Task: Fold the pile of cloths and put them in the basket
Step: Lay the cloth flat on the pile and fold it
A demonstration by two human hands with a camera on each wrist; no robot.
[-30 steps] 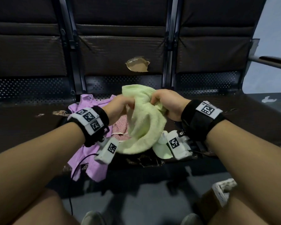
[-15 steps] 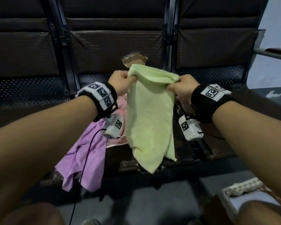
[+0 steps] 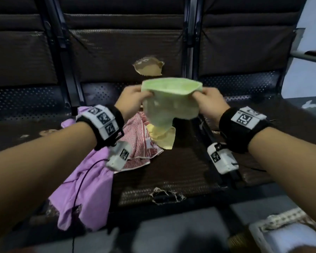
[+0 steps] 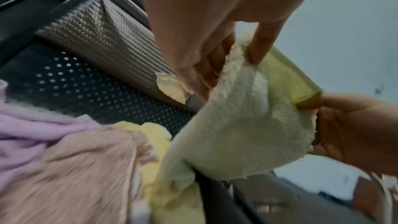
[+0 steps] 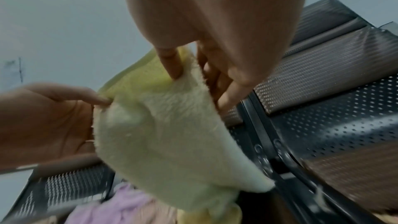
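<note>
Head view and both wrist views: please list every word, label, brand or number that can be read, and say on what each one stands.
No readable words, brands or numbers in any view.
Left wrist band: black-and-white square code markers only, no letters.
Right wrist band: one such marker, no letters.
White camera units under both wrists: small code markers, no text.
Green cloth, red patterned cloth: no legible print.

Head view: high, looking forward and down over both forearms at green cloth (image 3: 169, 99); dark seat row (image 3: 171, 170) behind and below it; mid distance; left wrist view: very near, from under left hand (image 4: 200, 28), facing along fingers to green cloth (image 4: 241, 125); right wrist view: same from under right hand (image 5: 215, 19); all three share green cloth (image 5: 163, 142).
</note>
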